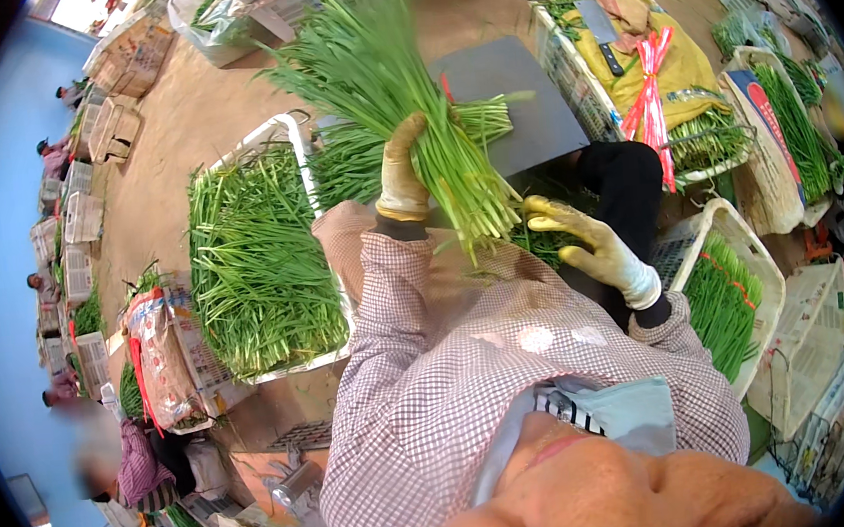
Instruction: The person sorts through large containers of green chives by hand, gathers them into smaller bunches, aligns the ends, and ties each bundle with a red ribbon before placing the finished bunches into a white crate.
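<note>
My gloved left hand [402, 170] is closed round a thick bunch of garlic chives [454, 175], held tilted over my lap. The green leaf ends spread away from me and blur slightly; the pale stem ends point down toward my right hand. Just right of those ends, my gloved right hand [591, 244] has its fingers apart and holds nothing. Beyond the held bunch, more chives [485, 119] lie on a dark grey board [500, 66], with a bit of red tie [447, 89] showing. The held bunch partly covers them.
A white crate [310, 173] of loose chives stands at my left. At the far right, another crate [563, 65] bears a yellow sack [676, 66], a cleaver [608, 51] and red-and-white ties [650, 93]. Nearer right, a crate [771, 283] holds tied chives. Several people sit along the left.
</note>
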Available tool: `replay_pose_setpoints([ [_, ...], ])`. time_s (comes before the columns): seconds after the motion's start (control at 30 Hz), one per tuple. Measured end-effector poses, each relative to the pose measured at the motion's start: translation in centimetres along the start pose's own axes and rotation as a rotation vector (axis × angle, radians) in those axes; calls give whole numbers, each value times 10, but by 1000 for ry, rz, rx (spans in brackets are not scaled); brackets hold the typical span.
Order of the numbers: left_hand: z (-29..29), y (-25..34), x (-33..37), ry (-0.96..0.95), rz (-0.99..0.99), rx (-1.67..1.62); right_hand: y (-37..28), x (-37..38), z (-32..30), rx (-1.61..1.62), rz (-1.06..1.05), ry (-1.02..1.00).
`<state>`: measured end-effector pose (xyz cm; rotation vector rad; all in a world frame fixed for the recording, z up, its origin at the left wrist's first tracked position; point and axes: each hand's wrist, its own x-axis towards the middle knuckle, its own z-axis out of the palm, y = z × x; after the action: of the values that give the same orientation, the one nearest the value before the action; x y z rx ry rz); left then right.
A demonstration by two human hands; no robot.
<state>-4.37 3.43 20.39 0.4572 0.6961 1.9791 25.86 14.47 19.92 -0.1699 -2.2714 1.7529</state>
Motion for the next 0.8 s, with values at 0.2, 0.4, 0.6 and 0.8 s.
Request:
replay_pose_setpoints([
  [0.2, -16, -7, -6, 145, 19, 374, 32, 67, -36, -418, 97, 459],
  [0.4, 8, -73, -6, -15, -277, 604, 44, 146, -14, 542, 66, 177],
  [0.6, 31, -68, 48, -174, -103, 559, 37, 179, -39, 222, -72, 577],
  [0.8, 75, -3, 169, -400, 54, 810, -42, 248, -139, -88, -284, 422],
])
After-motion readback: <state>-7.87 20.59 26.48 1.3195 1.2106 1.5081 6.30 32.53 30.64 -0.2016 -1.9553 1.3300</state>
